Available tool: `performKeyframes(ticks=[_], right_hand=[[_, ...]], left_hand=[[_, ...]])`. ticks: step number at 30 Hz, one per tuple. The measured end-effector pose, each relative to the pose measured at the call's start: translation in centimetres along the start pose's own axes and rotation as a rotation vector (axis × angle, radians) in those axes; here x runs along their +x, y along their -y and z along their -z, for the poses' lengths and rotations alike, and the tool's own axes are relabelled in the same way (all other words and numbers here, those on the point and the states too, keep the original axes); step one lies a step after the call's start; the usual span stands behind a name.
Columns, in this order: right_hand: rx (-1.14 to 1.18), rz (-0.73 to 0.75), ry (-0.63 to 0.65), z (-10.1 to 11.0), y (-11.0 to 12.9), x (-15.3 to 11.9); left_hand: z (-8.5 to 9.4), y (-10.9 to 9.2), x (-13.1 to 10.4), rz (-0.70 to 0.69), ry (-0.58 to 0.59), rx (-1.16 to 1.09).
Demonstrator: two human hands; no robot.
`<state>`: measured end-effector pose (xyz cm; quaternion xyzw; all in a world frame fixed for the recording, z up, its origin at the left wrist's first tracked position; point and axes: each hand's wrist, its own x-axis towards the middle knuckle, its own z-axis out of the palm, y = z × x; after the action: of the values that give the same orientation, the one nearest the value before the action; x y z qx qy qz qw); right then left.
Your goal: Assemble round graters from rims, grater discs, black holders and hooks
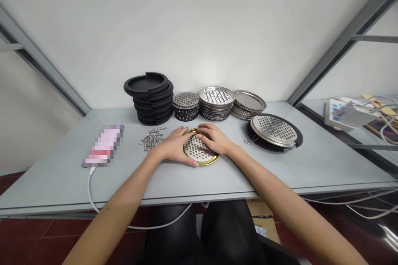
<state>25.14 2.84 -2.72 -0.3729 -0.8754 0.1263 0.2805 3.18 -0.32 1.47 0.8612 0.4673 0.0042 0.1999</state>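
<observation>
In the head view, a gold-rimmed grater disc (pixel 203 153) lies at the near middle of the surface (pixel 174 182). The left hand (pixel 176 148) has its fingers partly spread, holding the left rim; the right hand's (pixel 219 141) fingers curl over the far part, their grip impossible to tell. As it lies, one black-based grater set (pixel 273 128) at right looks put together; the stacked parts remain separate.

Counted: one gold-rimmed disc, one set, one phone (pixel 105 145), and four stacks: black rings (pixel 153 109), small graters (pixel 185 100), wide graters (pixel 217 97), plain discs (pixel 249 101). The tangled clips (pixel 152 138) are perhaps a couple dozen.
</observation>
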Motion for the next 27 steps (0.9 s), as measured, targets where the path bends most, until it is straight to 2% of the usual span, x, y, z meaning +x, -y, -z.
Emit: performKeyframes(ticks=[19,27], right_hand=[[0.020,0.012,-0.044,0.06,0.50,0.12],[0.017,0.015,-0.023,-0.01,0.29,0.25]], left_hand=[[-0.17,0.39,0.07,-0.004,-0.020,0.021],[-0.17,0.41,0.11,-0.005,-0.026,0.035]])
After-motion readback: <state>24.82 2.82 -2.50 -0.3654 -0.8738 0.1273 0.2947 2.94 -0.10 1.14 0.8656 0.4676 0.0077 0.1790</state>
